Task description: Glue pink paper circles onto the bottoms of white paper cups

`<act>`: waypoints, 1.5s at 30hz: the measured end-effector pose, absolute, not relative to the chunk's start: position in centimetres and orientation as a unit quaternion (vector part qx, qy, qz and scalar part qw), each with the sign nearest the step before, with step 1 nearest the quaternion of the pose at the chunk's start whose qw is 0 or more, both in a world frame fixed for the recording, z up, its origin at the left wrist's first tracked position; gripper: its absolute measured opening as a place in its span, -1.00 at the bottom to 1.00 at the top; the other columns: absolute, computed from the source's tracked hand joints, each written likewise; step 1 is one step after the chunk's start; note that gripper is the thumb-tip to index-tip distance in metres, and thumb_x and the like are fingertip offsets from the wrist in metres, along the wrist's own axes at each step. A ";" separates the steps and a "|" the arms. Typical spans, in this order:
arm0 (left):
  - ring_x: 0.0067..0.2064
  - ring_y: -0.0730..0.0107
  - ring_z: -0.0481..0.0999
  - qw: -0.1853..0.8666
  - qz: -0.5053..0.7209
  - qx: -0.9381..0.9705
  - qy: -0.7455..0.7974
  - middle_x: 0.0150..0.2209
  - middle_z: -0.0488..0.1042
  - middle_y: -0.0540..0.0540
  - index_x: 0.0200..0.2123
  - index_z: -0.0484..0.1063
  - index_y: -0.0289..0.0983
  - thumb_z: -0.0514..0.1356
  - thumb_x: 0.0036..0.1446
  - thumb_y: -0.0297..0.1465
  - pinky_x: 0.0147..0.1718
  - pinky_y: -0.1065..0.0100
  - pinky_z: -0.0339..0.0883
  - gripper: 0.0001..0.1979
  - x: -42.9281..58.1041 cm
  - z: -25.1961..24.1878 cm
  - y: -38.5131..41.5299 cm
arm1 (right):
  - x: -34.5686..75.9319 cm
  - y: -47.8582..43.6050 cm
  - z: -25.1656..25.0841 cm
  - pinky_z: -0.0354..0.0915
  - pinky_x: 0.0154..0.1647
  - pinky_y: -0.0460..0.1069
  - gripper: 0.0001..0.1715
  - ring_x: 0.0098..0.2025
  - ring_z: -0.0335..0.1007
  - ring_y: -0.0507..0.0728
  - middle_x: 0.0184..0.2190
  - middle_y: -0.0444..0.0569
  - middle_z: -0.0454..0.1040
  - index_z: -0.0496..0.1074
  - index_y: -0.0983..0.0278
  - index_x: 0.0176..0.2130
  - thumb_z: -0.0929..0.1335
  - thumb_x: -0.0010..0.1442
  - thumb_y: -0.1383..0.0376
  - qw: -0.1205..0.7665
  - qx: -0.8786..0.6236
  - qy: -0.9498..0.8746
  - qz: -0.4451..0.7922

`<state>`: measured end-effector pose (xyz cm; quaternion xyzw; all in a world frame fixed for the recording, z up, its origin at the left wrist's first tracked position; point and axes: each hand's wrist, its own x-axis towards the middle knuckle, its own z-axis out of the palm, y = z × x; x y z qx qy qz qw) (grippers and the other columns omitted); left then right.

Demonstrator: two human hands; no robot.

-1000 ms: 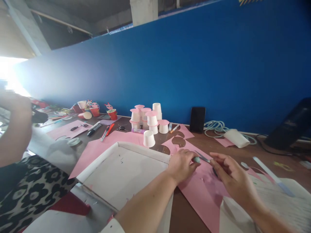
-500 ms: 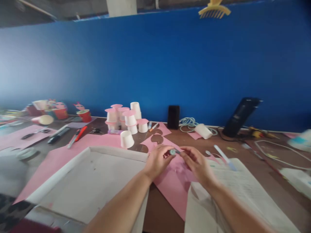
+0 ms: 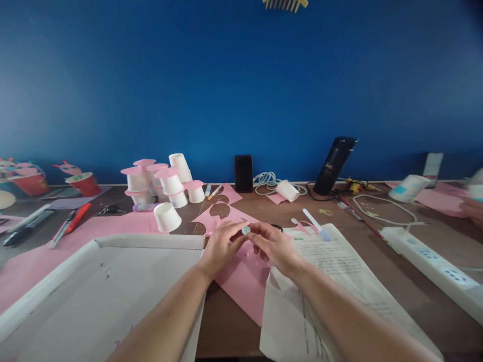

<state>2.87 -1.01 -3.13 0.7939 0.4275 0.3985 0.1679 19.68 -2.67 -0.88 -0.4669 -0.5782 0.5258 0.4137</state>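
A small pale green roll [image 3: 246, 230], round and with a dark spot at its centre, sits between my two hands above pink paper [image 3: 241, 281]. My left hand [image 3: 223, 247] pinches it from the left with thumb and fingertips. From the other side, the closed fingers of my right hand [image 3: 273, 247] press against the roll's edge. Behind the right hand a thin black loop [image 3: 278, 228] shows in part; what it belongs to is hidden. Beneath my right forearm lie printed sheets [image 3: 339, 271], and a white tray-like box lid [image 3: 151, 242] is left of my left arm.
White paper cups with pink discs [image 3: 171, 183] stand stacked at the back left, near a lone white cup [image 3: 167, 217]. A red cutter [image 3: 77, 217] lies left. At right are a black bottle [image 3: 335, 166], a power strip [image 3: 430, 261] and another person's hand [image 3: 473, 208].
The view has swung right and down, bringing the power strip and another person's hand into sight. My right fingertips, earlier a little apart from the roll with something dark, now meet it.
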 end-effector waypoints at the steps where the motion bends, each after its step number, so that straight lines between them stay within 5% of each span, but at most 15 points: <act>1: -0.21 0.33 0.49 0.162 0.395 0.797 0.428 -0.21 0.54 -0.08 0.00 0.45 -0.19 0.14 0.20 -0.25 -0.18 0.31 0.37 -0.67 2.9 -3.1 -1.0 | 19.6 -2.6 -1.1 0.09 -0.66 -0.14 -0.73 -0.62 0.21 -0.05 -0.61 -0.21 0.33 0.45 0.27 -0.24 0.36 0.10 0.14 0.413 -0.467 -0.575 0.530; 15: -0.16 0.28 0.47 0.007 0.398 0.829 0.393 -0.18 0.52 -0.12 -0.02 0.40 -0.20 0.07 0.26 -0.28 -0.13 0.21 0.34 -0.72 3.1 -4.0 -1.1 | 19.3 -2.0 -1.8 -0.13 -0.69 -0.17 -0.74 -0.60 0.13 -0.09 -0.58 -0.20 0.30 0.45 0.29 -0.36 0.48 -0.09 0.22 0.439 -0.425 -0.419 0.671; 24: -0.21 0.27 0.39 -0.021 0.400 0.815 0.418 -0.29 0.47 -0.08 -0.23 0.38 -0.25 0.11 0.23 -0.31 -0.20 0.25 0.27 -0.86 3.6 -3.5 -1.8 | 19.1 -2.0 -2.1 -0.12 -0.69 -0.21 -0.68 -0.59 0.09 -0.12 -0.56 -0.20 0.30 0.46 0.32 -0.39 0.54 -0.17 0.26 0.444 -0.404 -0.361 0.713; 45: -0.29 0.31 0.41 -0.046 0.431 0.812 0.391 -0.37 0.45 -0.04 -0.28 0.36 -0.25 0.18 0.18 -0.35 -0.26 0.28 0.31 -0.91 3.8 -3.7 -1.9 | 19.2 -2.1 -2.7 -0.17 -0.67 -0.20 -0.59 -0.60 0.00 -0.14 -0.64 -0.23 0.23 0.41 0.34 -0.44 0.57 -0.19 0.16 0.452 -0.369 -0.371 0.723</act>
